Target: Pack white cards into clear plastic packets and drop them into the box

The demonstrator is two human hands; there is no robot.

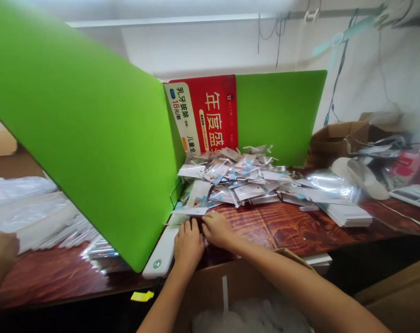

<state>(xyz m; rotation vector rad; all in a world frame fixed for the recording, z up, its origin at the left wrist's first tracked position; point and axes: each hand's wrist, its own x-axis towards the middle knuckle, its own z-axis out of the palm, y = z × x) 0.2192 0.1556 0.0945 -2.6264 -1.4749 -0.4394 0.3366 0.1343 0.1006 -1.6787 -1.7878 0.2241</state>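
My left hand [189, 244] rests at the right edge of a long white device [161, 252] with a small round green display. Its fingers are bent and close together; what lies under them is hidden. Right beside it, my right hand [216, 229] has its fingers curled inward near the left fingertips. Any item between the hands cannot be made out. Just beyond the fingertips is the pale edge of a flat packet [189, 211]. Behind that spreads a heap of clear packets with printed cards [237, 178].
A green panel [92, 129] rises on the left, with a red printed board [213, 111] and another green panel [279, 115] behind. White cards [348, 212] are stacked at right. An open carton [210, 286] sits below my arms. Another person's hand [2, 254] shows far left.
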